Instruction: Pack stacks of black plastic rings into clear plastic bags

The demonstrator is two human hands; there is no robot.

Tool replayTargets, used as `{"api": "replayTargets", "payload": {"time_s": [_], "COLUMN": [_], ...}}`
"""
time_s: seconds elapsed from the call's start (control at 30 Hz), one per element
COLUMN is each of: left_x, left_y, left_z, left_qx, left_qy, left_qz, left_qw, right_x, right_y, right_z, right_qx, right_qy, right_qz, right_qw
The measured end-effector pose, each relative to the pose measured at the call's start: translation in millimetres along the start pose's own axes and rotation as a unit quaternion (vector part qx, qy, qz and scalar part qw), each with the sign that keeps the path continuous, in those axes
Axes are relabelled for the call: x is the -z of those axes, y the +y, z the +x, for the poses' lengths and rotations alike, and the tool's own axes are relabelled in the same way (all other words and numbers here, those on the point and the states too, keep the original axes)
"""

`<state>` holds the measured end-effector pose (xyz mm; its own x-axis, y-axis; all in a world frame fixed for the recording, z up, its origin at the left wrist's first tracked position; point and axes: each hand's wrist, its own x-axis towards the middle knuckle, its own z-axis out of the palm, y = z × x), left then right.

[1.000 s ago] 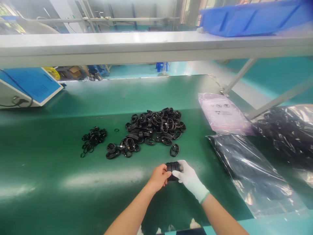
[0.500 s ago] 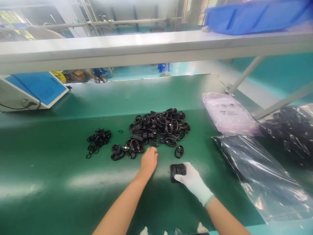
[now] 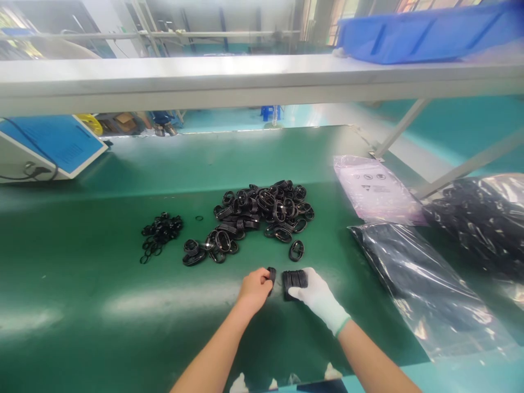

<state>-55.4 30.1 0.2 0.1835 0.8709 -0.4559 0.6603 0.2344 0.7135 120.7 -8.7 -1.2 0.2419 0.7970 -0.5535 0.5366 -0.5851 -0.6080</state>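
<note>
Bare, my left hand [image 3: 254,290] pinches a small bundle of black oval rings [image 3: 272,277] upright between thumb and fingers. Just right of it, my white-gloved right hand [image 3: 316,295] grips a thicker row of black rings [image 3: 293,283], lined up side by side. A narrow gap separates the two bundles. Beyond the hands lies a heap of black oval ring bundles [image 3: 266,207]. One separate ring bundle [image 3: 297,250] rests between that heap and my right hand. Farther left is a smaller pile of thin black rings [image 3: 161,234].
Clear plastic bags of black parts [image 3: 417,273] lie at the right, beside a pinkish printed bag [image 3: 376,188]. A white shelf [image 3: 204,82] crosses above the green tabletop [image 3: 82,305], carrying a blue bin [image 3: 426,35]. A blue-and-white machine [image 3: 53,147] stands at the left.
My left hand has come back from the heap's near edge toward my right hand, now with a small ring bundle in it. My right hand keeps its row of rings.
</note>
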Motion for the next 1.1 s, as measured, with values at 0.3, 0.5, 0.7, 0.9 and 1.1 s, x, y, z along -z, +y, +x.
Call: {"api": "replayTargets", "payload": {"time_s": [0.3, 0.5, 0.7, 0.9, 1.1], "left_x": [-37.4, -39.2, -32.9, -0.6, -6.0], "left_y": [-6.6, -9.4, -18.5, 19.2, 76.6], "left_z": [-4.0, 0.0, 3.1, 36.7, 94.2], "left_qx": [0.021, 0.002, -0.008, -0.098, -0.041], "left_qy": [-0.072, -0.088, -0.131, 0.112, 0.148], "left_qz": [-0.271, -0.311, -0.257, 0.036, 0.084], "left_qw": [0.960, 0.947, 0.958, 0.988, 0.985], "right_x": [-2.8, -5.0, -16.0, -14.4, -16.4], "right_y": [7.5, 7.2, -7.0, -20.4, -17.5], "right_z": [3.2, 3.5, -2.6, -7.4, -4.6], "right_qx": [0.016, 0.022, -0.017, -0.050, -0.055], "right_qy": [0.006, 0.003, 0.043, 0.034, 0.031], "right_qz": [0.001, -0.006, -0.062, -0.079, -0.067], "right_qw": [1.000, 1.000, 0.997, 0.995, 0.996]}}
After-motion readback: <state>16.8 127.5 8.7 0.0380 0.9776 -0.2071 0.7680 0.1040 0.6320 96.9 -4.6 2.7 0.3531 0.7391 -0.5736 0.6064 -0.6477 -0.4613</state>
